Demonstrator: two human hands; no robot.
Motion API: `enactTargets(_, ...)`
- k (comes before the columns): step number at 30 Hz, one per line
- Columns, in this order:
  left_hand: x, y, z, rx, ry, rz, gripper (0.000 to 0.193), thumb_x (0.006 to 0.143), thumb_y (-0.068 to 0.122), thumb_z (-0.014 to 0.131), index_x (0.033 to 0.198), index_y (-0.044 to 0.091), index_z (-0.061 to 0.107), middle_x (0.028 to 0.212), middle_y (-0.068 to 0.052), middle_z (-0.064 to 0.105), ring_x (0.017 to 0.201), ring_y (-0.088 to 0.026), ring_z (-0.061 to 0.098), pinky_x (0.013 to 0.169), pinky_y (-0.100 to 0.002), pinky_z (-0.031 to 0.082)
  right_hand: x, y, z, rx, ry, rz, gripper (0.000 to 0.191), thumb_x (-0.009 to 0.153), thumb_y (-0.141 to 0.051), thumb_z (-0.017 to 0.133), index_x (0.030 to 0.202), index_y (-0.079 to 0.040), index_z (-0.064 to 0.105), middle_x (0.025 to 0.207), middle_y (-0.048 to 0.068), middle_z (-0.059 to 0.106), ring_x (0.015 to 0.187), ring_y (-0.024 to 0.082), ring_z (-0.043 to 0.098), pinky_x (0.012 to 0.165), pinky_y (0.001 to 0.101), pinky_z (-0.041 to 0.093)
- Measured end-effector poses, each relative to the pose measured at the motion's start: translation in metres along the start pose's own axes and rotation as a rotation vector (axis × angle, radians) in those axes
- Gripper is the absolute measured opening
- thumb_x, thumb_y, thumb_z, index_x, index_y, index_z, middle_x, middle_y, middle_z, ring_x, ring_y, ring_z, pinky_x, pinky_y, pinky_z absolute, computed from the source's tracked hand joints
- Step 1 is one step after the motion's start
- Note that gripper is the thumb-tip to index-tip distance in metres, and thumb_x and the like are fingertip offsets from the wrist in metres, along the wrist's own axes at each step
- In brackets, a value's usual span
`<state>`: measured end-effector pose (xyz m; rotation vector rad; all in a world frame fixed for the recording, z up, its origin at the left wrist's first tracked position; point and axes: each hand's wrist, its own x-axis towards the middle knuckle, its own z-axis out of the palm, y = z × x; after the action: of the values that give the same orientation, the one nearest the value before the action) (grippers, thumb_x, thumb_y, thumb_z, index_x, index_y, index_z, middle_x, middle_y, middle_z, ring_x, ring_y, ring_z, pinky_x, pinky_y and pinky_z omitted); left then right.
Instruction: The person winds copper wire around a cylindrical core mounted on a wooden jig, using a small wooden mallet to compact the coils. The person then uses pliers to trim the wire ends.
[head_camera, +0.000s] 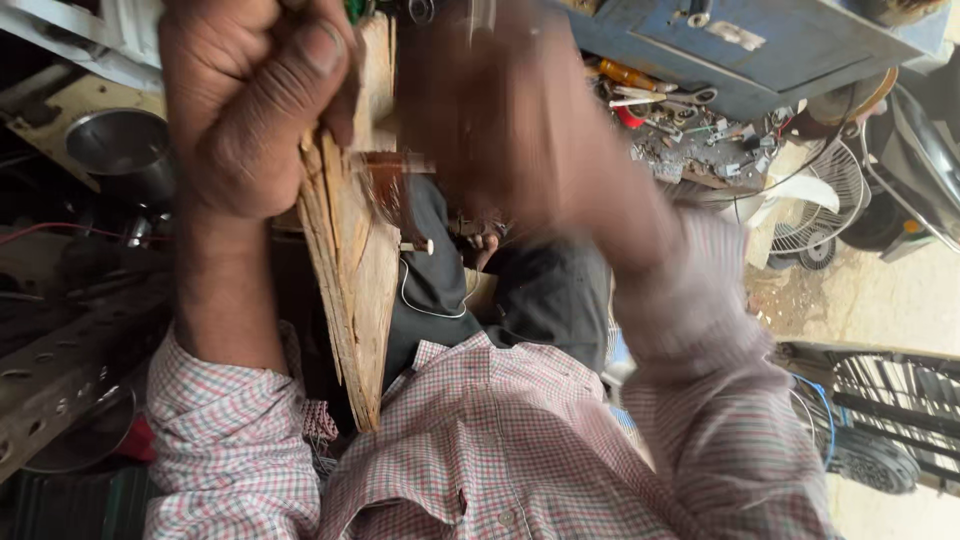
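Your checked shirt (480, 450) fills the foreground; your left hand (250, 105) has its fingers closed around the splintered pale wooden board (350, 260), upright between your arms; your right hand (500, 110) is blurred, its grip impossible to tell

Left hand (250, 105) gripping splintered wooden board (350, 260), blurred right hand (510, 120) beside it

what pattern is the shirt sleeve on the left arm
A small red, green and white check on the shirt sleeve, in the head view.
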<state>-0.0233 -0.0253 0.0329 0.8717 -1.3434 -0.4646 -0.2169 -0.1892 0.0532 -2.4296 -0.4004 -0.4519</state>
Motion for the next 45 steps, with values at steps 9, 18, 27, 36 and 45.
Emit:
enactTargets(9, -0.006, 0.008, -0.016, -0.024, 0.052, -0.004, 0.044, 0.129, 0.030, 0.053, 0.097, 0.000, 0.057, 0.070, -0.010, 0.058, 0.053, -0.013, 0.052, 0.052, -0.024, 0.039, -0.163, 0.105, 0.249, -0.055, 0.044, 0.446, 0.006, 0.081, -0.006, 0.074, 0.083, -0.001, 0.071, 0.082, 0.019, 0.070, 0.077, 0.036, 0.069, 0.068, 0.0455, 0.056)
enactTargets(18, -0.008, -0.001, 0.000, -0.064, 0.067, -0.048, 0.046, 0.123, 0.032, 0.054, 0.092, -0.002, 0.057, 0.068, -0.008, 0.056, 0.051, -0.012, 0.052, 0.050, -0.023, 0.043, -0.004, -0.027, 0.000, -0.036, -0.021, -0.326, 0.037, 0.084, -0.018, 0.069, 0.111, 0.006, 0.068, 0.106, 0.024, 0.071, 0.096, 0.033, 0.075, 0.084, 0.0423, 0.064)
enactTargets(27, -0.001, 0.017, 0.003, -0.108, 0.097, -0.142, 0.041, 0.123, 0.026, 0.056, 0.093, -0.002, 0.054, 0.074, -0.008, 0.057, 0.056, -0.012, 0.053, 0.054, -0.023, 0.043, -0.033, 0.062, 0.075, 0.195, 0.235, 0.030, 0.025, 0.113, -0.012, 0.060, 0.134, -0.001, 0.064, 0.121, 0.019, 0.067, 0.114, 0.034, 0.067, 0.104, 0.0461, 0.056)
enactTargets(36, -0.026, -0.013, -0.016, -0.006, 0.044, -0.001, 0.039, 0.129, 0.019, 0.053, 0.099, -0.003, 0.064, 0.078, -0.011, 0.063, 0.061, -0.015, 0.062, 0.060, -0.025, 0.046, -0.103, 0.112, 0.159, -0.277, 0.299, 0.511, 0.042, 0.095, -0.009, 0.072, 0.134, 0.003, 0.061, 0.128, 0.024, 0.064, 0.112, 0.040, 0.066, 0.092, 0.0479, 0.057)
enactTargets(45, -0.045, -0.019, -0.032, 0.007, 0.068, 0.014, 0.038, 0.126, 0.023, 0.052, 0.097, 0.000, 0.062, 0.078, -0.010, 0.062, 0.062, -0.014, 0.060, 0.063, -0.025, 0.045, -0.147, 0.085, 0.211, -0.360, 0.576, 0.504, 0.033, 0.098, -0.002, 0.072, 0.126, -0.006, 0.054, 0.124, 0.014, 0.057, 0.114, 0.037, 0.061, 0.099, 0.0487, 0.051)
